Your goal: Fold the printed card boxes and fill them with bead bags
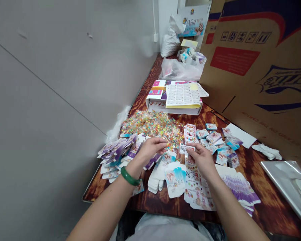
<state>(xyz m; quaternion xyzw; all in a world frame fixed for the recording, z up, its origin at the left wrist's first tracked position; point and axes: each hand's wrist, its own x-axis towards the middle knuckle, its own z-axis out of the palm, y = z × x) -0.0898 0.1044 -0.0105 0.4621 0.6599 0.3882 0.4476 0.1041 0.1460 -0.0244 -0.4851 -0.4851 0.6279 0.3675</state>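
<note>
My right hand [200, 156] pinches a small printed sticker card [183, 149] between thumb and fingers. My left hand [153, 149], with a green bangle on its wrist, has its fingertips pressed together. They are at the near edge of a pile of small clear packets with colourful bits [153, 125], and what they hold is too small to make out. Beneath my hands lie flat blue-white boxes [175, 179] and printed sticker sheets [198, 190]. Another row of sticker sheets [190, 132] lies just beyond my right hand.
Flattened purple boxes [117, 150] are heaped at left, and more [240, 187] fan out at right. Several small filled boxes [218, 140] lie right of centre. A white carton with papers [175, 108] stands behind. A large cardboard box [256, 77] borders the right, a grey wall [52, 100] the left.
</note>
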